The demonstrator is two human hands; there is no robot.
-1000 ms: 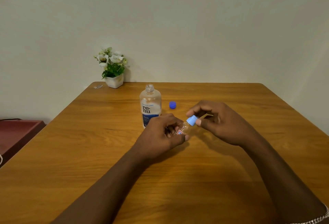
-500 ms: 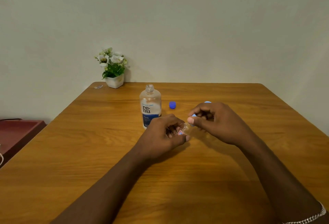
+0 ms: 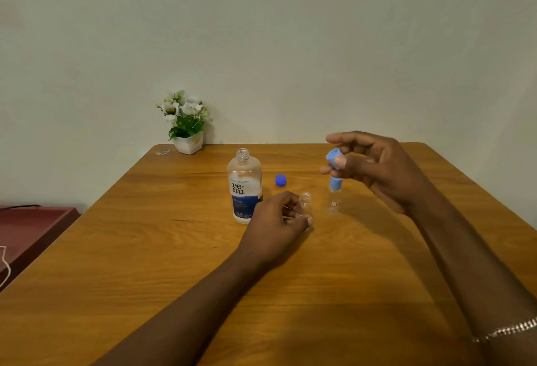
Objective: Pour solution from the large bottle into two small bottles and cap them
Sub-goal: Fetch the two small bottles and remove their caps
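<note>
plain pale wall behind a wooden table (image 3: 145,249); a small potted plant (image 3: 186,124) stands at the far left edge. the large bottle (image 3: 245,188) stands upright near table centre, neck open, its dark blue cap (image 3: 280,180) lying on the table just to its right.

left hand (image 3: 276,226) rests low on the table, fingers curled round the uncapped small bottle (image 3: 303,204), which stands upright with its mouth open, just beside the large bottle's right flank. right hand (image 3: 377,168) is raised above the table, thumb and fingers pinching a light blue cap (image 3: 333,158). directly below it stands the second small bottle (image 3: 335,200), upright, with a light blue cap on.

judgement: the open small bottle awaits filling. the large bottle lies to the left of it, long axis vertical, touching or nearly touching the left hand; the right hand is well apart from it and occupied. the cap likely needs setting down before pouring.
</note>
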